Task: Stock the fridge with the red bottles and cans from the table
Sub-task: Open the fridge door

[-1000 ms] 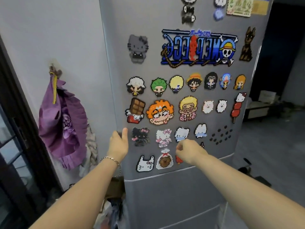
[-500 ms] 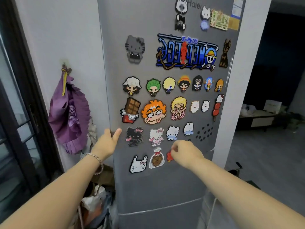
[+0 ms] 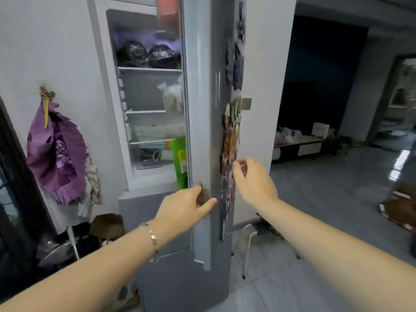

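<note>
Tiled floor (image 3: pixel 333 199), L hand (image 3: pixel 182 206) grips fridge door (image 3: pixel 202 109), R hand (image 3: pixel 256 183) curled

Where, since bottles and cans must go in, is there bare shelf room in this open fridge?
Barest is the second shelf, between its left wall and the white bag. Two dark bags crowd the top shelf; the lower levels look cluttered, with a green pack at right.
</note>
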Available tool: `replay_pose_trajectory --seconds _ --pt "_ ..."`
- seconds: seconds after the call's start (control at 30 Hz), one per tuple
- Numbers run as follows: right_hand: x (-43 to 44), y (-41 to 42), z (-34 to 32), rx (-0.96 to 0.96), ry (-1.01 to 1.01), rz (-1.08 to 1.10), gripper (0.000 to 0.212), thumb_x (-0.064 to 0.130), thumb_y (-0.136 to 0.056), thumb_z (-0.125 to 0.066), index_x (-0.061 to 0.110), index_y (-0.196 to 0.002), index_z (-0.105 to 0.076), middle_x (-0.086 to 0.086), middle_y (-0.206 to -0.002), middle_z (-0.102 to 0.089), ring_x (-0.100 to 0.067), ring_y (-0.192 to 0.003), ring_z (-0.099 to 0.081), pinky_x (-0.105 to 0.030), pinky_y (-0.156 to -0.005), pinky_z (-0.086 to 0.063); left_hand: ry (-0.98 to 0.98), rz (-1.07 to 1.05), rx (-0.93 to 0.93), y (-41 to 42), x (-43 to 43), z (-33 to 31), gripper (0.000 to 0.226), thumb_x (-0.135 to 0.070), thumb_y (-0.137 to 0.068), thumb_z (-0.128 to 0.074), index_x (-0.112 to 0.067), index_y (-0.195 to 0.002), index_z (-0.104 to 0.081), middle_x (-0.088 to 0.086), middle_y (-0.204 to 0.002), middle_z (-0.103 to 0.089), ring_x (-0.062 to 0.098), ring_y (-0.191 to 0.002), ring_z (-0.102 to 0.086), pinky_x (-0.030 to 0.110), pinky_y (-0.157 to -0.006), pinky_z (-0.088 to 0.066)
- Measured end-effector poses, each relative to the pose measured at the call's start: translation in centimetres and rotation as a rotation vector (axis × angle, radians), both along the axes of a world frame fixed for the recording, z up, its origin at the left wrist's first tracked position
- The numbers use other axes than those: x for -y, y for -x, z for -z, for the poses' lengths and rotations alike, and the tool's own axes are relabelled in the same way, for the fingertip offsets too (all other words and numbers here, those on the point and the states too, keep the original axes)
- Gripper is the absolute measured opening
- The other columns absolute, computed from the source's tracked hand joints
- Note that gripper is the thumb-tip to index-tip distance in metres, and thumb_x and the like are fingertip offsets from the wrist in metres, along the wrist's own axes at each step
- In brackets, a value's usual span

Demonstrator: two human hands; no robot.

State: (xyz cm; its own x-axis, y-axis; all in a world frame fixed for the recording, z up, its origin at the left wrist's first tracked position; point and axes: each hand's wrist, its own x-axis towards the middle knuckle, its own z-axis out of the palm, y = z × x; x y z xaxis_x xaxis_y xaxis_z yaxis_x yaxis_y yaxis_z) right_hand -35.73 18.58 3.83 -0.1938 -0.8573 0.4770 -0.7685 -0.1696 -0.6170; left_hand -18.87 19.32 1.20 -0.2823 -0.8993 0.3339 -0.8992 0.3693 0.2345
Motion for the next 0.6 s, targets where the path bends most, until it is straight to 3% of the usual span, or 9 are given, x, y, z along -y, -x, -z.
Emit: replay_pose_trajectory --seconds 0.1,0.2,0.37,0.6 --pt "-3.3 2.6 -0.3 0.111 0.068 0.057 0.039 0.036 -0.101 -0.03 0.01 -0.122 -0.05 -0.005 -0.119 -0.052 -0.021 -0.108 -0.051 -0.028 -0.086 -0.037 -0.075 0.294 -0.083 4.3 -1.7 -0.5 0.019 -0.037 -0.091 -0.05 -0.02 -0.098 -0.053 -0.004 -0.095 -0.064 0.016 -0.087 -0.06 0.031 -0.075 -0.049" --pt "-5.6 5.3 0.1 0.246 0.089 0.131 0.044 0.033 -0.101 -0.03 0.01 -0.139 -0.035 -0.007 -0.137 -0.041 -0.019 -0.121 -0.044 -0.024 -0.092 -0.033 -0.163 0.46 -0.072 8.1 -2.2 -0.9 0.026 -0.029 -0.091 -0.05 -0.022 -0.116 -0.055 -0.004 -0.108 -0.063 0.015 -0.095 -0.06 0.033 -0.084 -0.051" --pt "-6.5 10.5 1.3 0.285 -0.015 0.312 0.079 0.04 -0.094 -0.05 0.012 -0.151 -0.003 -0.011 -0.153 -0.017 -0.028 -0.139 -0.025 -0.041 -0.111 -0.03 -0.139 0.401 -0.018 13.2 -2.1 -1.8 0.021 -0.027 -0.09 -0.044 -0.019 -0.099 -0.062 -0.002 -0.102 -0.066 0.02 -0.093 -0.06 0.033 -0.079 -0.049" --pt "-2.9 20.6 -0.2 0.35 -0.131 0.462 0.098 0.038 -0.087 -0.064 0.005 -0.15 0.004 -0.017 -0.153 -0.016 -0.035 -0.138 -0.026 -0.046 -0.105 -0.036 -0.071 0.255 0.033 19.6 0.6 -3.8 0.018 -0.025 -0.089 -0.044 -0.018 -0.093 -0.061 0.003 -0.103 -0.065 0.026 -0.095 -0.06 0.03 -0.074 -0.043"
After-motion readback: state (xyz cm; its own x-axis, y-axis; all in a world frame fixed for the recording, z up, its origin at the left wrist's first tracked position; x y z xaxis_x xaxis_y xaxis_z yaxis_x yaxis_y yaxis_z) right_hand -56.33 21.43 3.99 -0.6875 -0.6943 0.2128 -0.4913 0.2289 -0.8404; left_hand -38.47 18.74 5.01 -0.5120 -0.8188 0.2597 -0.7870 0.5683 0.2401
